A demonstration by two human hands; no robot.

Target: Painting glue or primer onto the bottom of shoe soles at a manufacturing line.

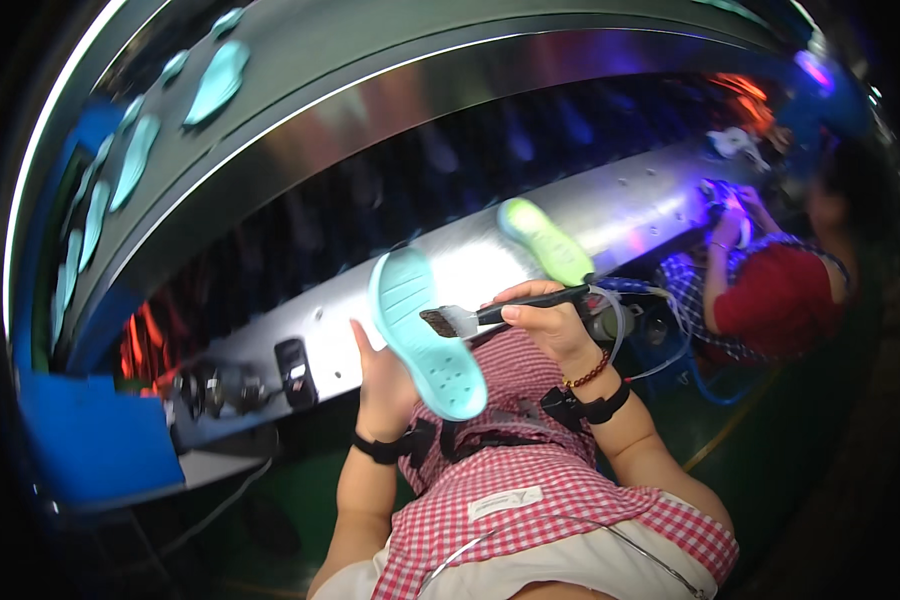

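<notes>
In my left hand (385, 385) is a turquoise shoe sole (420, 345), tilted, its ridged inner side facing up. The thumb stands up along the sole's left edge, while the other fingers are hidden behind it. My right hand (548, 325) grips a flat brush (530, 303) by its black handle, and a clear tube runs from the handle's back end. The dark bristles lie over the middle of the sole; whether they touch it I cannot tell. Beyond my right hand, a yellow-green sole (548, 240) rests on the metal ledge.
The metal ledge (345, 310) runs along a conveyor belt (300, 60) carrying several turquoise soles (217, 82). A black device (294, 372) lies left on the ledge. Blue panels (95, 435) stand far left. At right, a co-worker in red (775, 290) handles something under violet light.
</notes>
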